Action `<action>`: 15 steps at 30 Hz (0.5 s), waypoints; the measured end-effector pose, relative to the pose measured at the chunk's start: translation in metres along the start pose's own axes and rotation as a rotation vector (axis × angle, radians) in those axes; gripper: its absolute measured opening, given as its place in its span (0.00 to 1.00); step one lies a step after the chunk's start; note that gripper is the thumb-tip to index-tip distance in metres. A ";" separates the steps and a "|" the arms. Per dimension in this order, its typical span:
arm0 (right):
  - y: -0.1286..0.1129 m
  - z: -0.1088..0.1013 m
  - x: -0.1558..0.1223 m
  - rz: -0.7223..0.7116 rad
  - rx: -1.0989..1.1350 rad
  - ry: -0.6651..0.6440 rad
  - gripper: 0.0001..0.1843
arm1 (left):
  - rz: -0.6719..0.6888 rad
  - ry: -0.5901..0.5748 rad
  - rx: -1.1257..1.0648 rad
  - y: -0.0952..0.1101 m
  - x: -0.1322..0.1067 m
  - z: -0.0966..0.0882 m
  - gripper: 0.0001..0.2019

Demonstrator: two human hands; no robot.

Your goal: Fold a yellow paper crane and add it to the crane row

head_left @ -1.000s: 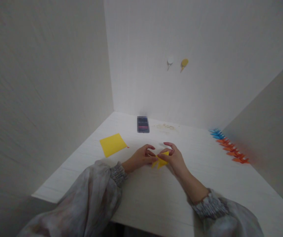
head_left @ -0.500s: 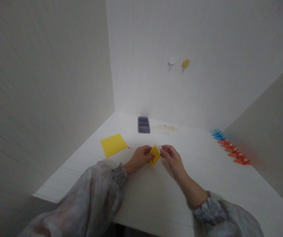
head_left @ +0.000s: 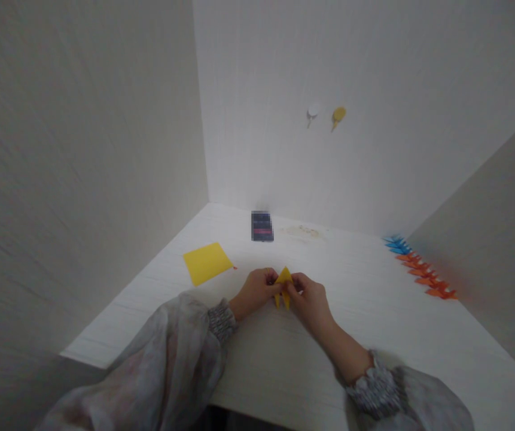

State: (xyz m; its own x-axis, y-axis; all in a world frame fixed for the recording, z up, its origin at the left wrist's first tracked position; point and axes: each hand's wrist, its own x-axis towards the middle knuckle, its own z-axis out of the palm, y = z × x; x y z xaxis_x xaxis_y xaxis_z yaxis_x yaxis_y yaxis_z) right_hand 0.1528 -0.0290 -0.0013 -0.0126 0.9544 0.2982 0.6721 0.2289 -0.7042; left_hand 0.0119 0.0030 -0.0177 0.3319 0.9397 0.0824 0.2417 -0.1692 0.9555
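Between both hands, just above the white table, is a small folded piece of yellow origami paper [head_left: 285,276]. Its single point faces away from me, and two narrow legs with a slit between them point toward me. My left hand [head_left: 259,291] pinches its left edge with thumb and fingers. My right hand [head_left: 310,297] grips the right edge, its thumb lying on the front layer. Some of the fingertips are hidden behind the paper.
Flat yellow sheets [head_left: 207,263] lie left of my hands, with a tiny red scrap [head_left: 235,267] at their corner. A dark blurred object [head_left: 262,227] sits near the back wall. Folded blue pieces [head_left: 397,244] and orange pieces [head_left: 425,277] line the right wall. Two hooks [head_left: 338,114] hang on the back wall.
My right hand has moved left and closed on the right edge of the folded paper. The paper has turned more upright, and its two legs now show apart.
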 end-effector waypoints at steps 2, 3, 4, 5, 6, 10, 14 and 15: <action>-0.001 0.000 0.000 -0.014 -0.046 0.010 0.08 | 0.018 0.004 0.023 -0.002 0.000 0.000 0.08; -0.002 0.000 0.000 -0.028 -0.065 0.014 0.08 | 0.021 0.002 0.023 -0.002 0.001 0.000 0.08; -0.002 0.000 0.000 -0.045 -0.086 0.021 0.08 | 0.019 -0.002 0.012 -0.002 0.001 0.001 0.08; -0.003 0.000 -0.001 -0.066 -0.106 0.028 0.09 | 0.011 -0.009 -0.010 -0.002 0.001 0.001 0.08; -0.003 0.000 -0.001 -0.090 -0.128 0.034 0.09 | -0.004 -0.020 -0.044 -0.001 0.001 0.001 0.08; -0.004 -0.001 -0.003 -0.185 -0.200 0.052 0.11 | -0.075 -0.056 -0.207 0.004 0.000 0.003 0.09; -0.003 0.001 -0.004 -0.205 -0.216 0.098 0.12 | -0.104 -0.021 -0.309 0.009 -0.001 0.003 0.07; -0.002 0.002 -0.004 -0.200 -0.196 0.115 0.13 | -0.108 -0.006 -0.335 0.010 -0.001 0.003 0.07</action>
State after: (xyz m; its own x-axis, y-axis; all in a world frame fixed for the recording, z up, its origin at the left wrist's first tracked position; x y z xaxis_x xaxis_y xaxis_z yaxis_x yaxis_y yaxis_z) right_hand 0.1496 -0.0325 -0.0020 -0.0823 0.8636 0.4975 0.7948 0.3580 -0.4900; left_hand 0.0169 -0.0006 -0.0086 0.3265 0.9448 -0.0254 -0.0359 0.0392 0.9986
